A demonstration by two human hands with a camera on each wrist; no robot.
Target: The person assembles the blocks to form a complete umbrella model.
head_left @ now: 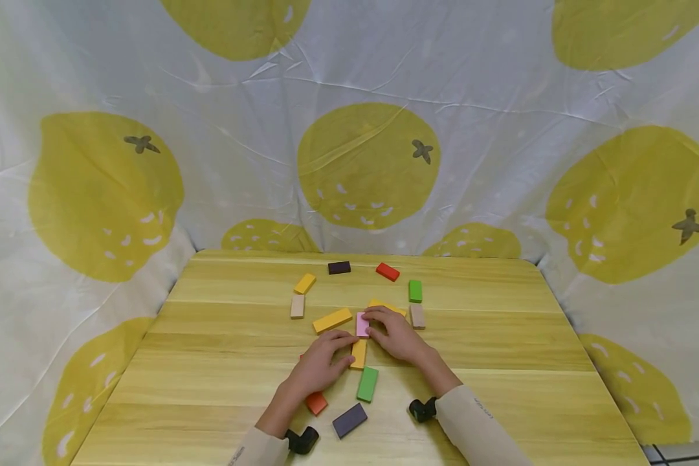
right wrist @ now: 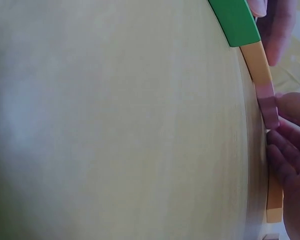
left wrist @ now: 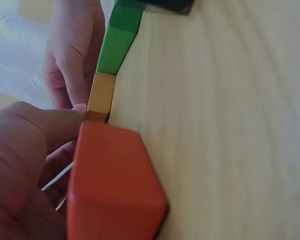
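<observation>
In the head view a pink block [head_left: 362,325] lies at mid-table. My right hand [head_left: 397,333] pinches it, thumb at its right side and index finger over its far corner. Right below it lies a yellow-orange block [head_left: 358,354]. My left hand [head_left: 321,362] touches this block's left side with thumb and index fingertip, fingers relaxed. The left wrist view has the left thumb extended to the orange block [left wrist: 101,95], with a red block [left wrist: 110,175] closer to the camera. Nearest below the orange block is a green block [head_left: 367,384].
A dark block [head_left: 349,421] and a red-orange block [head_left: 316,402] lie near the front. Yellow blocks [head_left: 332,320] flank the pink one. Farther back, several blocks curve round, among them a black one [head_left: 339,267] and a red one [head_left: 388,272]. A lemon-print curtain [head_left: 367,84] hangs behind the wooden table [head_left: 221,362].
</observation>
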